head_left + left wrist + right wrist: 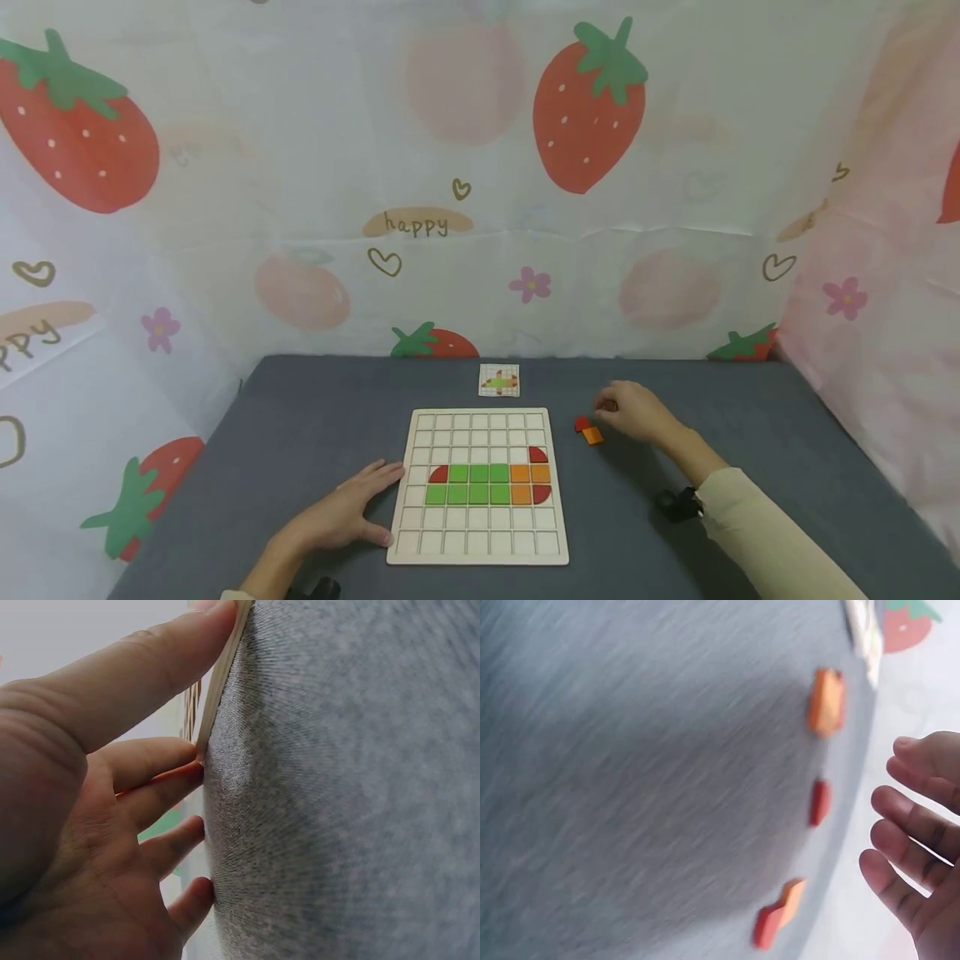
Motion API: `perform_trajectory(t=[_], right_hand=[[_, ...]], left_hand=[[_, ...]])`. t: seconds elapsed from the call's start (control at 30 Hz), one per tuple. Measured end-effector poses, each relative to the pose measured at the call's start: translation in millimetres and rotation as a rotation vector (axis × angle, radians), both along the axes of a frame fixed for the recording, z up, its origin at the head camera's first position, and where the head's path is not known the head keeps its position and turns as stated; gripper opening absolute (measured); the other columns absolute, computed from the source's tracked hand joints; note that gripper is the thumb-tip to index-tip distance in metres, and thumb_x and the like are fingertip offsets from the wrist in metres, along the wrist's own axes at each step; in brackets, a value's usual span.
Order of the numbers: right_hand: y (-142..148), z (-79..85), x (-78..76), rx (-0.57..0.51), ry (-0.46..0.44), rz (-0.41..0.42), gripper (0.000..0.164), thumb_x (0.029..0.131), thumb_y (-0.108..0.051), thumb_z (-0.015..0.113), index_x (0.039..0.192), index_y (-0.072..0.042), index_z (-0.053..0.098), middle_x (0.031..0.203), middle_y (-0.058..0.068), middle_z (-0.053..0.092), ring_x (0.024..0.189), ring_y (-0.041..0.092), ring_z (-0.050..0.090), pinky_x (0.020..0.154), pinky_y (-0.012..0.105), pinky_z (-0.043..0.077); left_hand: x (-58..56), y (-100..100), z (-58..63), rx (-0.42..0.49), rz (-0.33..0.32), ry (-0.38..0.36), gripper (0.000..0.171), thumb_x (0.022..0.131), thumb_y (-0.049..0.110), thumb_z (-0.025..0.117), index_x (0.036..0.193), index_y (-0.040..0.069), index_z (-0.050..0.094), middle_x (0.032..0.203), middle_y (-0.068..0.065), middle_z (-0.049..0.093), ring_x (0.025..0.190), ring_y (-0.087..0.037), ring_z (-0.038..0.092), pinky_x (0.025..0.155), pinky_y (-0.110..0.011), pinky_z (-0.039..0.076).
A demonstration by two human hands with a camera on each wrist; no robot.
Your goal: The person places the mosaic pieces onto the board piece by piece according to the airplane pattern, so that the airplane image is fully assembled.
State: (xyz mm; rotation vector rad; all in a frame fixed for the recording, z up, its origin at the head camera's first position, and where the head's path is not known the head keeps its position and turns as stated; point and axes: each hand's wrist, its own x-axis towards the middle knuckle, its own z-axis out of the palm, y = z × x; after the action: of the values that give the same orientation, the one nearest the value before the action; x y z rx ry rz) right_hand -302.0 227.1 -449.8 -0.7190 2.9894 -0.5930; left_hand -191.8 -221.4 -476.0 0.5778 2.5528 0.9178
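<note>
My left hand (341, 512) rests at the left edge of a pale wooden grid board (442, 542), fingers stretched out. In the left wrist view its thumb (150, 675) and index fingertip touch the board's edge (217, 690). Green squares (478, 483), orange squares (520, 483) and red rounded pieces (537, 455) lie in the grid. Right of the board, my right hand (637, 410) hovers over loose pieces, fingers loosely bent, with nothing visible between them in the right wrist view. Below it lie a red piece (820, 802) and an orange-and-red pair (780, 911).
Between the board and my right hand lie an orange square (592, 436) and a red piece (582, 423). A small pattern card (498, 380) lies behind the board on the dark grey table (330, 400). A strawberry-printed cloth (337, 167) hangs behind and at both sides.
</note>
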Motion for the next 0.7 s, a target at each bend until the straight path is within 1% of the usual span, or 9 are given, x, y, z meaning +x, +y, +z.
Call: perform_trajectory(t=[0.07, 0.17, 0.23, 0.4, 0.53, 0.7], right_hand=[[6, -2.5, -0.6, 0.008, -0.007, -0.004, 0.012, 0.090, -0.012, 0.067, 0.096, -0.004, 0.073, 0.089, 0.006, 0.067, 0.087, 0.027, 0.063, 0.072, 0.038, 0.052], [12, -7.4, -1.6, 0.014, -0.008, -0.015, 0.010, 0.090, -0.012, 0.067, 0.095, -0.006, 0.073, 0.090, 0.006, 0.068, 0.094, 0.031, 0.064, 0.075, 0.041, 0.053], [15, -10.5, -2.3, 0.018, -0.012, -0.022, 0.009, 0.089, -0.012, 0.068, 0.094, -0.007, 0.073, 0.090, 0.006, 0.067, 0.088, 0.027, 0.063, 0.074, 0.040, 0.052], [17, -16.1, -3.7, 0.020, -0.011, -0.039, 0.010, 0.089, -0.012, 0.069, 0.096, -0.006, 0.072, 0.091, 0.006, 0.063, 0.081, 0.020, 0.060, 0.072, 0.038, 0.052], [19, -18.1, -5.2, 0.023, -0.020, -0.051, 0.015, 0.089, -0.013, 0.069, 0.101, -0.004, 0.071, 0.095, 0.008, 0.062, 0.084, 0.021, 0.060, 0.074, 0.040, 0.052], [19, -20.2, -7.5, 0.019, -0.043, -0.050, 0.022, 0.088, -0.013, 0.070, 0.107, -0.002, 0.070, 0.102, 0.012, 0.063, 0.089, 0.025, 0.061, 0.076, 0.043, 0.052]], left_hand=[[0.3, 0, 0.8, 0.001, -0.002, 0.004, 0.099, 0.069, 0.035, 0.084, 0.148, -0.002, 0.036, 0.155, -0.023, 0.033, 0.146, -0.050, 0.018, 0.108, -0.071, 0.020], [0.6, 1, 1.2, 0.002, -0.009, 0.009, 0.099, 0.070, 0.035, 0.084, 0.148, -0.002, 0.036, 0.155, -0.024, 0.033, 0.145, -0.051, 0.018, 0.107, -0.071, 0.021], [0.6, 1, 1.0, 0.007, -0.008, 0.005, 0.099, 0.070, 0.035, 0.084, 0.148, -0.002, 0.036, 0.155, -0.024, 0.033, 0.145, -0.051, 0.018, 0.107, -0.071, 0.020], [-0.1, 0, 0.5, 0.013, 0.002, -0.009, 0.099, 0.070, 0.034, 0.084, 0.149, -0.001, 0.035, 0.156, -0.023, 0.032, 0.146, -0.050, 0.017, 0.107, -0.072, 0.019], [0.3, 0, 0.5, 0.014, 0.004, -0.013, 0.099, 0.070, 0.034, 0.084, 0.149, -0.001, 0.035, 0.156, -0.023, 0.032, 0.146, -0.050, 0.016, 0.107, -0.072, 0.019], [1.0, 0, 0.9, 0.005, -0.012, 0.011, 0.099, 0.070, 0.034, 0.084, 0.148, -0.002, 0.036, 0.155, -0.024, 0.034, 0.145, -0.051, 0.018, 0.107, -0.072, 0.020]])
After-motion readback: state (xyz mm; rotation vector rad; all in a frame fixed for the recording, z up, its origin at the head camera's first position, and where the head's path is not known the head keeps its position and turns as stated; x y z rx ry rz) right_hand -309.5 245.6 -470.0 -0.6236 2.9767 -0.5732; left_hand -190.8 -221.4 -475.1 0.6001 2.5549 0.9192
